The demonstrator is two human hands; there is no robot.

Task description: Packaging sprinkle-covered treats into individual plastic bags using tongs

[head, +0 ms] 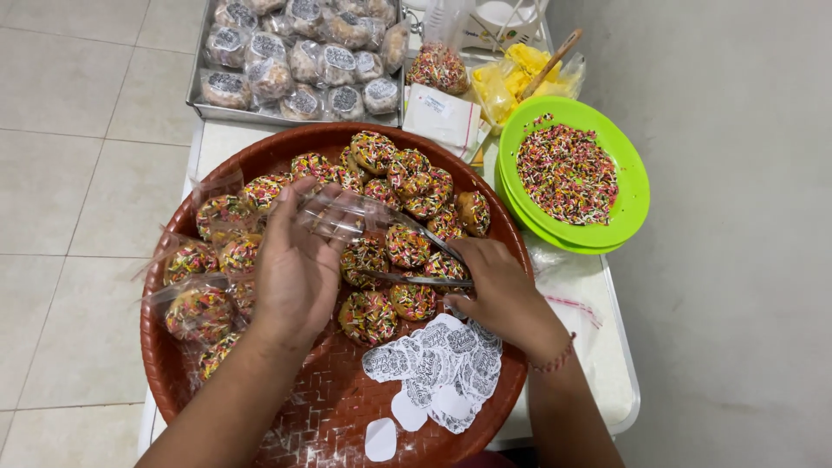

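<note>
A round woven tray point(260, 156) fills the centre of the frame, holding a heap of sprinkle-covered donuts point(407, 245) in its upper half. Along its left side lie several donuts already in clear bags point(198, 308). At the tray's lower right sits a loose pile of white stickers point(438, 364).

The left hand point(295, 269), at centre, pinches a clear empty bag point(342, 215) by its edge, fingers curled around the plastic. The right hand point(503, 290), just right of centre, is closed on metal tongs point(425, 260), whose tips reach toward the bag's mouth; whether they grip a donut is hard to tell.

At the upper right a green bowl point(637, 186) holds loose sprinkles point(568, 173). At the top, a metal pan point(198, 108) is packed with bagged, stickered donuts point(299, 56). Between the pan and the bowl stand a small bag of sprinkles point(438, 68) and a yellow bag point(520, 78).
</note>
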